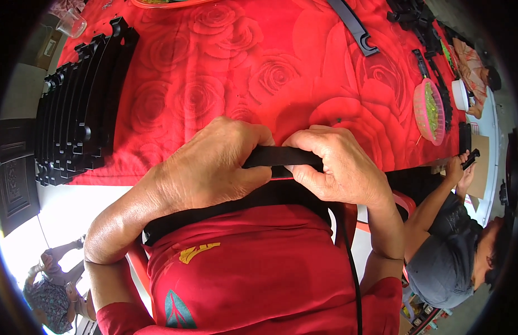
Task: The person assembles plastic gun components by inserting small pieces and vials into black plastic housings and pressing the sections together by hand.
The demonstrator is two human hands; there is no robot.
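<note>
Close in front of my body, at the near edge of the table, I hold a flat black strip [282, 157] level between both hands. My left hand [214, 159] pinches its left end between thumb and fingers. The right end is gripped the same way by my right hand [345, 162]. Both ends of the strip are hidden by my fingers. Beyond my hands, at the far right, a single long black plastic piece [354, 27] with a notched end lies on the cloth. A row of several similar curved black pieces [88, 106] stands packed together on the left.
A red rose-patterned cloth [214, 72] covers the table. On the right are a pink basket [418, 118] with green bits, a white bowl [460, 95] and more black parts [409, 19]. A clear cup [72, 23] stands far left. A co-worker [446, 268] at right handles a black piece [470, 159].
</note>
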